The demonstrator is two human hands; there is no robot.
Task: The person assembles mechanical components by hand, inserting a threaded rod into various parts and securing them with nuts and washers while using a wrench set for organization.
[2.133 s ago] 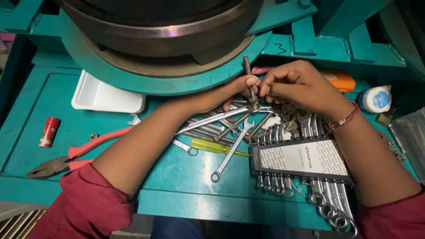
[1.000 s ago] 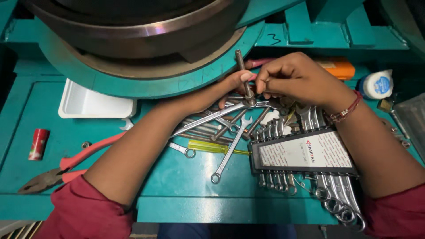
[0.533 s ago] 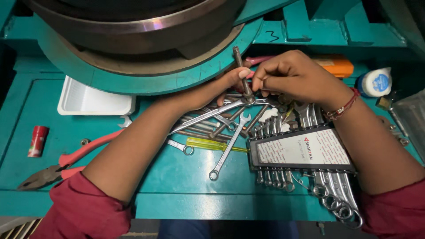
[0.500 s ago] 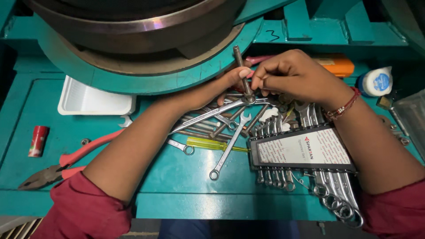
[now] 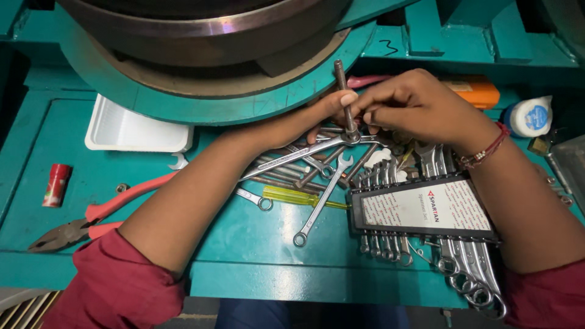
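Near the upper middle of the frame, both hands meet on a long bolt [image 5: 345, 100] that stands almost upright, its top tilted slightly left. The left hand [image 5: 323, 116] comes in from the lower left and has its thumb and fingertips closed on the bolt's shaft. The right hand [image 5: 414, 106] comes in from the right, fingers curled shut against the same shaft, just beside the left thumb. The bolt's lower end sits in the ring of a spanner [image 5: 292, 157] that lies flat and runs down-left under the left wrist. Loose spanners [image 5: 320, 198] spread below the hands on the teal bench [image 5: 244, 244]. A racked spanner set [image 5: 426, 213] lies at lower right, red pliers [image 5: 85, 219] at lower left, and a white tray [image 5: 131, 131] at upper left.
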